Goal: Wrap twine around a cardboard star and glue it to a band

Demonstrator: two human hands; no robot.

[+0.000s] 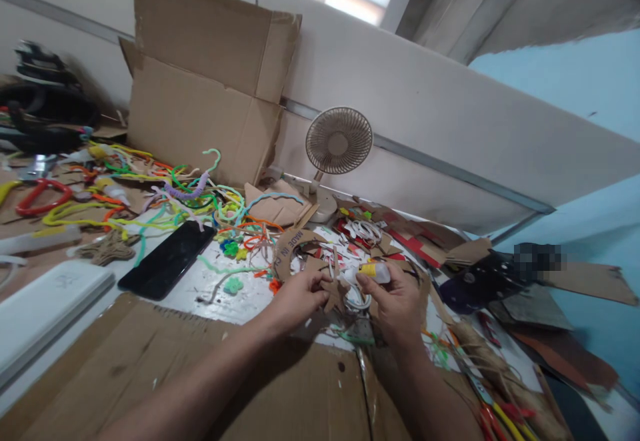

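Observation:
My left hand point(296, 295) pinches a small cut cardboard piece point(332, 292) over the littered table. My right hand point(397, 302) is wrapped round a small glue bottle point(376, 271) with a yellow cap, its tip turned left toward the cardboard piece. A cardboard ring point(290, 244) printed "MADE IN" lies just behind my left hand. Both hands are close together, nearly touching.
Coloured pipe cleaners point(150, 194) sprawl at the left by a black phone point(167, 259). An open cardboard box point(205, 87) and a small desk fan point(337, 144) stand at the back. Flat cardboard point(175, 367) lies in front; scraps and scissors point(493, 407) at right.

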